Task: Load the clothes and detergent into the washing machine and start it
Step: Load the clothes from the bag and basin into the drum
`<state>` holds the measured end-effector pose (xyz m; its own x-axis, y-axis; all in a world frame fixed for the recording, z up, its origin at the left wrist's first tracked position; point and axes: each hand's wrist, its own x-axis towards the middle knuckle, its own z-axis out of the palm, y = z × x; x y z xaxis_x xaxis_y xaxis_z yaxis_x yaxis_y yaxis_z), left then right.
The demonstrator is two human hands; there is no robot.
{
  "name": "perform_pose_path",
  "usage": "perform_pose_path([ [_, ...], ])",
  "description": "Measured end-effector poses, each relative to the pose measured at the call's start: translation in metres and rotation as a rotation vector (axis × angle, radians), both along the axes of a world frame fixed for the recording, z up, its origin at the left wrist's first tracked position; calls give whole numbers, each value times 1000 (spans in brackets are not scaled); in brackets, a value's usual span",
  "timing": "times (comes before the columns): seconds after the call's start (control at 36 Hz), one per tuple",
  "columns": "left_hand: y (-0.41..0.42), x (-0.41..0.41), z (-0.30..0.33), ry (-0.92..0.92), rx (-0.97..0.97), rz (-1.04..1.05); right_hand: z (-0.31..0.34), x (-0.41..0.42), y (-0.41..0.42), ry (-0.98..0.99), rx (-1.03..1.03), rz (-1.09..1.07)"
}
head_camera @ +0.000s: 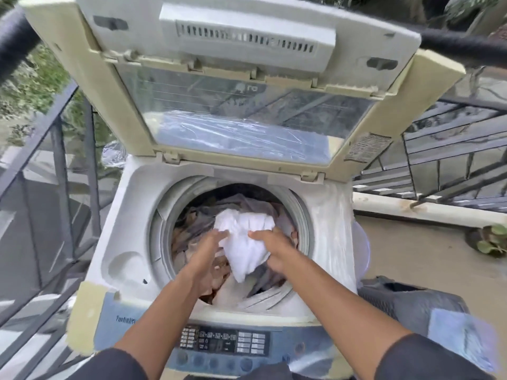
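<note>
A white top-loading washing machine (123, 215) stands in front of me with its lid (247, 78) raised upright. Its drum (301, 215) holds a pile of grey and brown clothes (197, 220). On top of that pile lies a white garment (244, 242). Both my hands reach into the drum. My left hand (211, 248) touches the white garment's left side with fingers extended. My right hand (274, 248) grips the garment's right side, its fingers curled into the fabric. The control panel (225, 342) with buttons sits at the machine's near edge.
A metal railing (60, 149) runs along the left, with greenery beyond it. Metal stairs (444, 160) rise at the right behind a low ledge. A grey mesh laundry basket (411, 300) stands at the machine's right, and a potted plant (491, 239) sits on the floor.
</note>
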<state>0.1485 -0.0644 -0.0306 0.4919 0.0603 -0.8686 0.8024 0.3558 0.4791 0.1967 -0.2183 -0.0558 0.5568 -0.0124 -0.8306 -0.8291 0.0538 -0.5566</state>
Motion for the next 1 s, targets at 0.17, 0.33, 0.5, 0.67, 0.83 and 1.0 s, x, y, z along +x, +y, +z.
perform_pose_path([
  [0.17,9,31,-23,-131,284,-56,-10,41,13,-21,124,-253],
  [0.33,8,39,-45,-124,369,-188,-18,46,20,11,-22,-60],
  [0.5,0,35,-45,-144,392,-261,-15,37,10,-5,-25,-18],
  [0.67,-11,32,-35,-190,414,-370,-2,24,-8,-83,-108,74],
  [0.83,-27,27,-3,-331,406,-428,40,7,-38,-228,-87,112],
  [1.0,-54,25,33,-466,395,-478,80,-15,-71,-385,-171,84],
])
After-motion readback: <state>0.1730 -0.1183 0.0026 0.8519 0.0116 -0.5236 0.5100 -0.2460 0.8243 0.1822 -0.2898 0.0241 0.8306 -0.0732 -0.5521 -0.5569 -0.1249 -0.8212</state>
